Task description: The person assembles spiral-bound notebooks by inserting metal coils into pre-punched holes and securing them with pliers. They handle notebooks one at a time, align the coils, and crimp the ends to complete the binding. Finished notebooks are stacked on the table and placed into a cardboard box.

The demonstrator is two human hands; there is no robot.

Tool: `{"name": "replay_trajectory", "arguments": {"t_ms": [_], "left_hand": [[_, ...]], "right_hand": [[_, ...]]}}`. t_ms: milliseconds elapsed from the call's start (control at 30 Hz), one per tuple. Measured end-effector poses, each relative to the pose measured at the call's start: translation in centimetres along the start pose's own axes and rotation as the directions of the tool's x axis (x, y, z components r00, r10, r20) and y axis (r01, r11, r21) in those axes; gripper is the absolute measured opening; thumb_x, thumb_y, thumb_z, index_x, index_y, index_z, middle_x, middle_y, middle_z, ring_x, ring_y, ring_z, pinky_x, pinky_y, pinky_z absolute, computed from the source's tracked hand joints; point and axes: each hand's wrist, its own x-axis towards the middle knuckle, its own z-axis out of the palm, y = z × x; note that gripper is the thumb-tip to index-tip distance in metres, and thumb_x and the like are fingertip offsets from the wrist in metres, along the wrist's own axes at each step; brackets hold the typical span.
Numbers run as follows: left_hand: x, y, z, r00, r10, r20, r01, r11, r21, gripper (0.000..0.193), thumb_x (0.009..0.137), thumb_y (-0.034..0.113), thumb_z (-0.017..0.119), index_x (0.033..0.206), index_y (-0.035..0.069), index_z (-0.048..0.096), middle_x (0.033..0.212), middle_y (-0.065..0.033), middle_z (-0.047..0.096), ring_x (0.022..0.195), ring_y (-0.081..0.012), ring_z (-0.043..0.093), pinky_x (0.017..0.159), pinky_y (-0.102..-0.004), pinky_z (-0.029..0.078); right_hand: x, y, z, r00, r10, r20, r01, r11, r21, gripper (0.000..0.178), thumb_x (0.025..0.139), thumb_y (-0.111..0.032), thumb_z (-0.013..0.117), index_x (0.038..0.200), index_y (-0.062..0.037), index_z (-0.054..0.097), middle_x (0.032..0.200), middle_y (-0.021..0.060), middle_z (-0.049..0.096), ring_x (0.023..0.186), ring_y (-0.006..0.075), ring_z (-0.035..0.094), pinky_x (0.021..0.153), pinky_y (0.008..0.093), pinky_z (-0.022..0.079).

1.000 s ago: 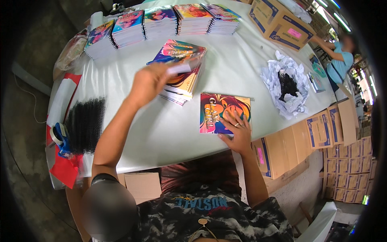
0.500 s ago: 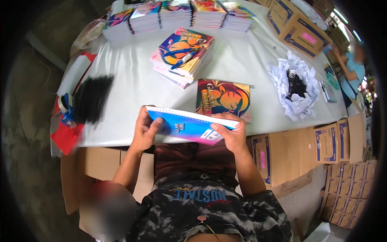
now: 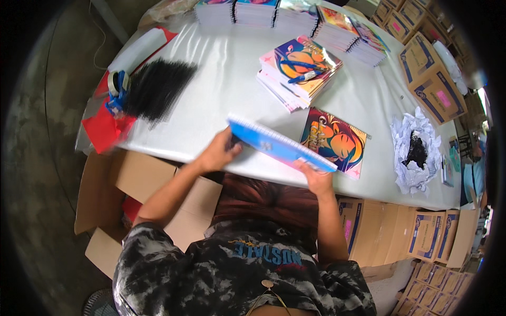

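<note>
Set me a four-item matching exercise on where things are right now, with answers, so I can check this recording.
Things:
1. blue notebook
2. pens
3. crumpled paper
4. tape dispenser

Places:
A. around a dark bundle, toward the right of the table
B. held between the left hand and the right hand
C. beside the black spirals, toward the table's left edge
D. on top of a stack of notebooks

Right pairs: 1-B, 2-D, 3-A, 4-C
</note>
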Motion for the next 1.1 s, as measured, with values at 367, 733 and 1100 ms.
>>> {"name": "replay_trajectory", "arguments": {"t_ms": [367, 733, 1100], "left_hand": [[6.4, -3.3, -13.4, 0.786, 0.155, -0.599, 0.521, 0.357, 0.775, 0.037, 0.087, 0.04, 0.051, 0.105, 0.008, 0.059, 0.101, -0.0154, 0.06, 0.095, -0.0343, 0.058, 0.079, -0.044, 0.048], [6.9, 0.8, -18.5, 0.784, 0.182, -0.593, 0.379, 0.617, 0.69, 0.04, 0.082, 0.041, 0.059, 0.1, 0.006, 0.06, 0.093, -0.0186, 0.064, 0.091, -0.0347, 0.061, 0.079, -0.0425, 0.046], [5.2, -2.6, -10.1, 0.84, 0.317, -0.441, 0.317, 0.374, 0.872, 0.028, 0.084, 0.033, 0.058, 0.092, 0.007, 0.059, 0.09, -0.0115, 0.059, 0.085, -0.0311, 0.059, 0.073, -0.0418, 0.048]], "right_hand": [[-0.2, -1.6, -1.0, 0.996, -0.036, -0.082, 0.043, 0.995, 0.091, 0.025, 0.082, -0.001, 0.063, 0.107, 0.0036, 0.063, 0.093, 0.0077, 0.067, 0.082, 0.0107, 0.061, 0.076, 0.0243, 0.048], [0.9, -3.2, -3.3, 0.994, -0.106, -0.026, 0.107, 0.993, 0.054, 0.033, 0.082, 0.003, 0.06, 0.115, 0.0037, 0.057, 0.112, 0.0119, 0.061, 0.098, 0.0118, 0.056, 0.088, 0.0257, 0.043], [0.8, -3.6, -2.9, 0.988, -0.14, -0.065, 0.142, 0.989, 0.027, 0.03, 0.081, 0.002, 0.063, 0.111, 0.0024, 0.059, 0.107, 0.0094, 0.062, 0.094, 0.0127, 0.057, 0.085, 0.0256, 0.044]]}}
